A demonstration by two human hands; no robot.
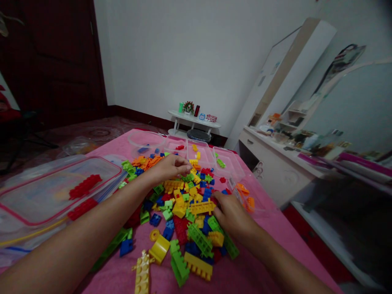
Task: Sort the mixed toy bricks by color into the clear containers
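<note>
My left hand (172, 167) is over the far part of a heap of toy building bricks (180, 192), its fingers curled and close together. A small yellow brick (193, 162) shows by its fingertips, but I cannot tell whether it is held. On the heap's right side, my right hand (229, 212) has thumb and index finger closed around the end of a long yellow building brick (202, 207). Just beyond that brick lies a blue brick (207, 193). Nearer me are a green brick (199, 240), a yellow curved piece (159, 249) and a pale yellow studded brick (142, 273).
Behind the heap stand a round clear container (145, 139) and several clear trays, one with green bricks (220, 163). A tray on the right holds orange bricks (250, 204). At left, a red-rimmed clear lid (118, 163) and red bricks (85, 186) lie on the pink tabletop (294, 241).
</note>
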